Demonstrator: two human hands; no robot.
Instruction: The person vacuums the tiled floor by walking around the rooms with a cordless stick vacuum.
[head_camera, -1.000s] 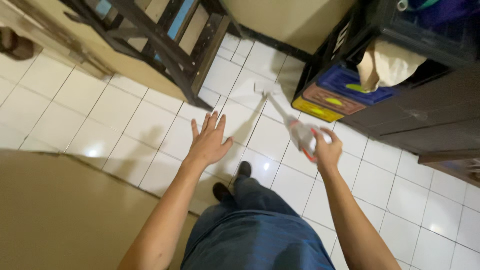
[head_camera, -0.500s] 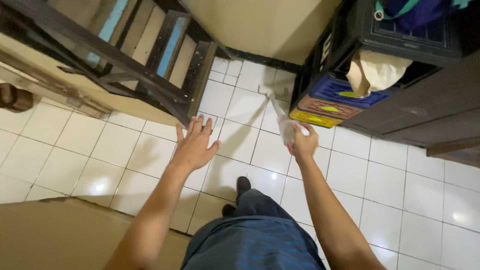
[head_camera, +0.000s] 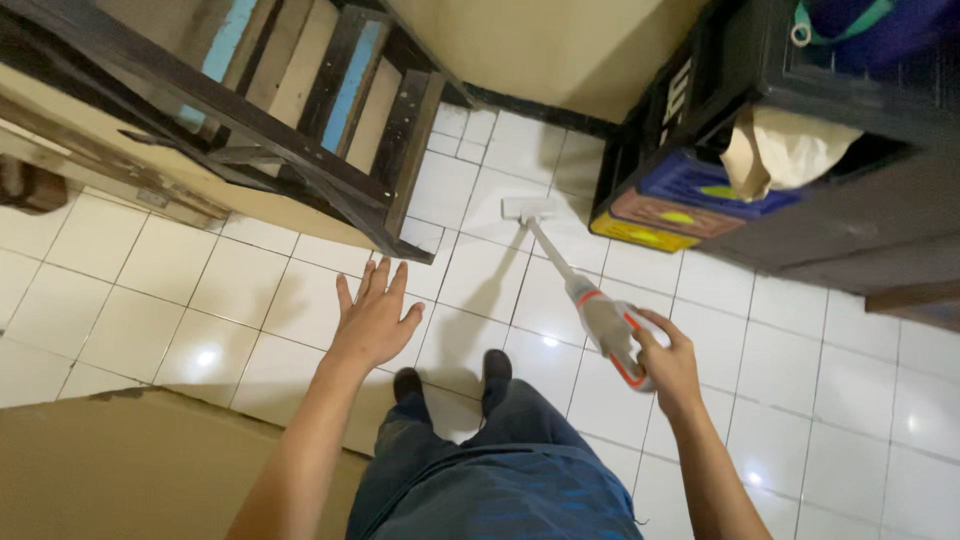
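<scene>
My right hand grips the handle of a white and orange stick vacuum cleaner. Its thin tube runs forward and left to a flat white floor head resting on the white floor tiles near the far wall. My left hand hovers in the air with fingers spread, holding nothing, above the tiles in front of a dark wooden stair frame. My legs in blue jeans and dark shoes stand below.
A dark cabinet on the right holds coloured boxes and a beige bag. The beige wall with a dark skirting closes the far end. A tan surface fills the lower left.
The view has shifted forward toward the wall. The vacuum head has moved farther along the tiles toward the wall, and my left hand stays raised and spread.
</scene>
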